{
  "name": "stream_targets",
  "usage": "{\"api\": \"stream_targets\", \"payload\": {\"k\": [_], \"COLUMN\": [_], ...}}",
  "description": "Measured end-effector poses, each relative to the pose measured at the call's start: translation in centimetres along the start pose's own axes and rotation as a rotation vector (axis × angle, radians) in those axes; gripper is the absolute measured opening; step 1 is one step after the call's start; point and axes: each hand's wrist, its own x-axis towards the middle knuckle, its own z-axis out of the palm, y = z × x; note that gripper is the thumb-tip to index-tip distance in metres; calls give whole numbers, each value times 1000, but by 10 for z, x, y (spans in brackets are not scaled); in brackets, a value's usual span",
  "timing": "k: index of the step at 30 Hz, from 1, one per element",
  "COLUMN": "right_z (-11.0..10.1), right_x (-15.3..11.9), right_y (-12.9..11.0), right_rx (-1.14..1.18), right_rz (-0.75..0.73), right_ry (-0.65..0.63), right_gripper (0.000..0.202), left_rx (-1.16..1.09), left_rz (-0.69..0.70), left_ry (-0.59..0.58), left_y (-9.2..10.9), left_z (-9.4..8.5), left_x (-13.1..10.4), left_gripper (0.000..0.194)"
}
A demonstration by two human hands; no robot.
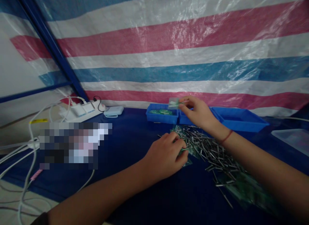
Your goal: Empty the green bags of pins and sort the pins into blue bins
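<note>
Your right hand (199, 111) is pinched on a clear packet (173, 103), held in the air above the far edge of the desk (135, 131), by the left tray (159, 118) and middle tray (187, 121). Your left hand (166, 155) lies well apart from it, fingers curled, at the left end of a heap of metal pins (209, 145) mid-desk. Green film shows by the thumb; whether you grip it cannot be told.

The step in hand appears to be handling packets between heap and trays. The next move, in judgement, calls for a light fingertip pinch and clearance over the tray rim.

Materials: the packet is thin, square and translucent, with blurred contents. The pins are slim, straight, shiny and tangled. Crumpled green-tinted bags (251, 189) lie towards the desk's near right corner, soft and glossy. The trays are smooth, rigid blue plastic; the left one holds flat green packets (165, 112). The right tray (243, 125) is rectangular with sloping walls. Behind hangs a woven, wrinkled, striped sheet (145, 70).
</note>
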Motion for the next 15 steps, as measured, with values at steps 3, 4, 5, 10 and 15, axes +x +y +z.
{"api": "stream_targets", "payload": {"k": [3,4,5,10,15], "right_z": [9,8,5,-21,-41], "right_x": [0,-6,-13,-70,-109], "right_y": [5,7,8,15,15], "right_rx": [-46,-53,-56,18,113], "right_rz": [43,53,59,117,199], "right_ry": [-46,-63,-81,-219,-242], "right_gripper": [25,26,27,29,28], "left_rx": [23,25,32,107,164], "left_rz": [36,57,79,119,129], "left_ry": [-82,-110,-134,-179,-237], "left_y": [-3,-4,-6,-6,-1], "left_z": [-3,-3,-3,-4,-9], "left_x": [-1,-1,-1,-2,0], "left_gripper": [24,28,32,37,21]}}
